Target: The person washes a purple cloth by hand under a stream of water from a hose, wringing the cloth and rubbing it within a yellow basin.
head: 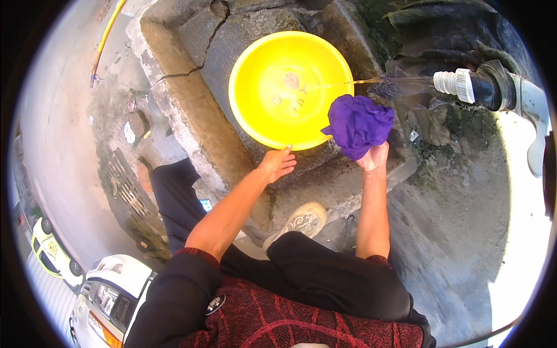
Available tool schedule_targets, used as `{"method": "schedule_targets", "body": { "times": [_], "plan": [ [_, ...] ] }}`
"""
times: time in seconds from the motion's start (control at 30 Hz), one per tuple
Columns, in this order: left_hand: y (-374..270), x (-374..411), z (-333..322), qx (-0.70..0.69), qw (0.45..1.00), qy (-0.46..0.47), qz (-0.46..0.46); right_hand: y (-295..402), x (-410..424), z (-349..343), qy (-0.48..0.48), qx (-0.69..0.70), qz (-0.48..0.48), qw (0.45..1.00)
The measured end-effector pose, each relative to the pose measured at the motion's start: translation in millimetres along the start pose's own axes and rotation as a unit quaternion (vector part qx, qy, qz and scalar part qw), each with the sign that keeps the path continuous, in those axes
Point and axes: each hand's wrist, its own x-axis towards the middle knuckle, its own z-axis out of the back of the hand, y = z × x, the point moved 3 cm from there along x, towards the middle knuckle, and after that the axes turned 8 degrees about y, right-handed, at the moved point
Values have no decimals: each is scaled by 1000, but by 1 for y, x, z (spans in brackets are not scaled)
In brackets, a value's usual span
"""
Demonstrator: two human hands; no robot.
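Observation:
A bunched purple cloth (360,124) rests on my right hand (375,157), which holds it from below at the near right side of a yellow plastic basin (248,104). One corner of the cloth overlaps the basin's rim. My left hand (277,165) is at the near rim, its thumb tip against or just beside the edge and the fingers apart below it. Printed figures show on the basin's floor. A thin stream of water (387,81) runs into the basin from a white ribbed tap nozzle (452,84) at the right.
The basin stands in a cracked stone trough (204,126). A dark wet sheet (439,26) lies beyond the tap. At the left are a slotted drain grate (126,187), a brick (144,174) and a yellow pole (104,41). Parked vehicles, including a white one (115,291), stand lower left.

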Motion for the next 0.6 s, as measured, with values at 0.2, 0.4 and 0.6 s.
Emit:
{"method": "schedule_targets", "body": {
  "times": [0.2, 0.4, 0.6],
  "plan": [
    [-52, -64, -30, 332, 942, 9, -54, -3, -6, 21, -55, -22, -23, 998],
    [-179, -227, -181, 380, 653, 118, -644, -10, -7, 6, -25, -39, -45, 998],
    [-216, -294, -281, 602, 327, 239, -688, -10, -4, -24, -15, -50, -43, 998]
  ]
}}
